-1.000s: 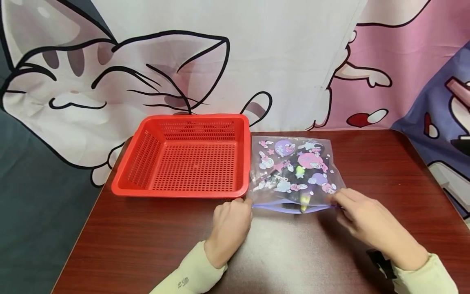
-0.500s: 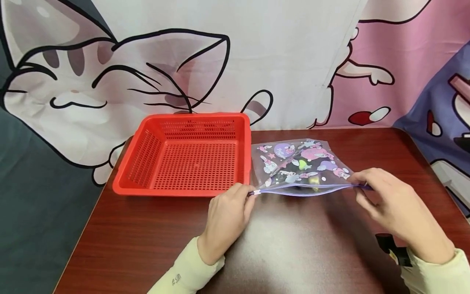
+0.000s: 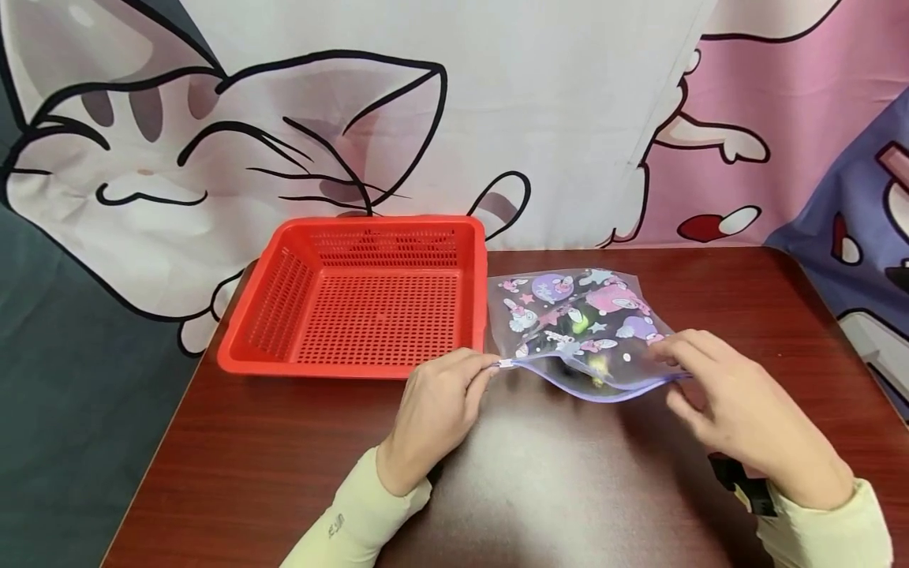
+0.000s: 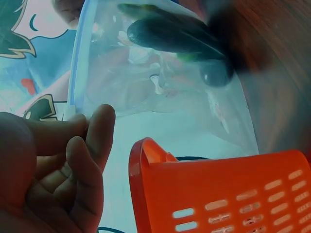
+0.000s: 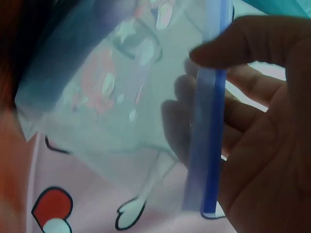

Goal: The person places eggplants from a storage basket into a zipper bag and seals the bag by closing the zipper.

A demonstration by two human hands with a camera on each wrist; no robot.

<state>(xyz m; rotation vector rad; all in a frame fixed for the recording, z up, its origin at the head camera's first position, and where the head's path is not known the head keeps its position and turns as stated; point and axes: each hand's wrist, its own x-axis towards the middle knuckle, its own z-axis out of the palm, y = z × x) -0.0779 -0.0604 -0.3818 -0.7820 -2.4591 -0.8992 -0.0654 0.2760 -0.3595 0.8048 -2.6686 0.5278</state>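
Observation:
A clear zip bag printed with pink and purple cartoon figures lies right of the red basket, its purple zip edge lifted and bowed apart toward me. Pinched between the thumb and forefinger of my left hand is the bag's left corner, beside the white slider. At the opposite end, my right hand has its thumb on one side of the zip strip and its fingers on the other. Inside the bag, dark green elongated items show through the plastic; their kind is unclear.
A red perforated plastic basket with nothing in it stands close to the bag's left side. Under everything is a dark reddish wooden table. A cartoon-printed cloth hangs behind the table's back edge.
Both hands first raised the bag's zip edge, the right hand also moving outward. Since then the right hand has come slightly inward, and the bag's mouth has spread wider. The basket stays put.

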